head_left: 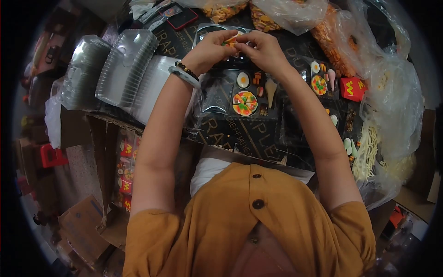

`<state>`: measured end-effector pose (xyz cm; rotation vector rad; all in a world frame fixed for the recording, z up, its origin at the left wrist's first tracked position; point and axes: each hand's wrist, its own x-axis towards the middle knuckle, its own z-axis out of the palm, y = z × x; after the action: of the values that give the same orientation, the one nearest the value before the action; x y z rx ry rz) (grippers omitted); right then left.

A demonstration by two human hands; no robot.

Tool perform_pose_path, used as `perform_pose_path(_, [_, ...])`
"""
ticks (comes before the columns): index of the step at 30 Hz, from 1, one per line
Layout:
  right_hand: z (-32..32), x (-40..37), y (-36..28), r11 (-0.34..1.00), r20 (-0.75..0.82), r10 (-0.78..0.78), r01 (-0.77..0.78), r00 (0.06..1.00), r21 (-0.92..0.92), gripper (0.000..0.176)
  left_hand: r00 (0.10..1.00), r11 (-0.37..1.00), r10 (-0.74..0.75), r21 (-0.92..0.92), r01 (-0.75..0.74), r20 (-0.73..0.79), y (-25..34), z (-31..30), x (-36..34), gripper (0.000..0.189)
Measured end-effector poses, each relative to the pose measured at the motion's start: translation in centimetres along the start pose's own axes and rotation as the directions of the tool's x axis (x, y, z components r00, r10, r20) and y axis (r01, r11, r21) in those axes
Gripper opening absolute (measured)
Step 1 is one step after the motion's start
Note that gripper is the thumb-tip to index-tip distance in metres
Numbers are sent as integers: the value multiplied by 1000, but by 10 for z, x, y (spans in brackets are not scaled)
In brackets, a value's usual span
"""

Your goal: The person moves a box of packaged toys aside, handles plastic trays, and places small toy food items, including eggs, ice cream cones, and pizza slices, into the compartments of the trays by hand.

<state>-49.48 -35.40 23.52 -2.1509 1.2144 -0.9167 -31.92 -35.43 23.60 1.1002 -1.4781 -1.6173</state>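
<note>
Both my hands meet over a clear plastic tray at the back of the dark printed surface. My left hand (212, 50) and my right hand (264, 50) have their fingers closed around small colourful toy pizza pieces (230, 41). Just below them, a clear tray holds a round toy pizza (245, 103), a fried egg (243, 80), a cone-shaped piece (271, 91) and small brown pieces. To the right, another tray holds a similar pizza (319, 85) and egg (315, 67), beside a red box with a yellow M (353, 88).
Stacked clear plastic trays (125, 69) stand at the left. A phone (181, 17) lies at the back left. Plastic bags of orange pieces (333, 46) line the back right, with pale noodle-like strands (367, 154) at the right. Cardboard boxes (85, 226) sit at lower left.
</note>
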Motion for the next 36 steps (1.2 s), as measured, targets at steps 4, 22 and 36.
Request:
perform_pose_path(4, [2, 2, 5, 977, 30, 114, -117, 993, 178, 23, 999, 999, 4, -33, -5, -36, -4, -3, 0, 35])
perform_pose_path(22, [-10, 6, 7, 678, 211, 390, -435, 896, 592, 20, 998, 990, -53, -128, 56, 26, -2, -18, -5, 24])
perform_pose_path(36, [-11, 2, 1, 963, 68, 267, -263, 961, -59, 15, 975, 994, -112, 0, 114, -191, 3, -23, -15, 19])
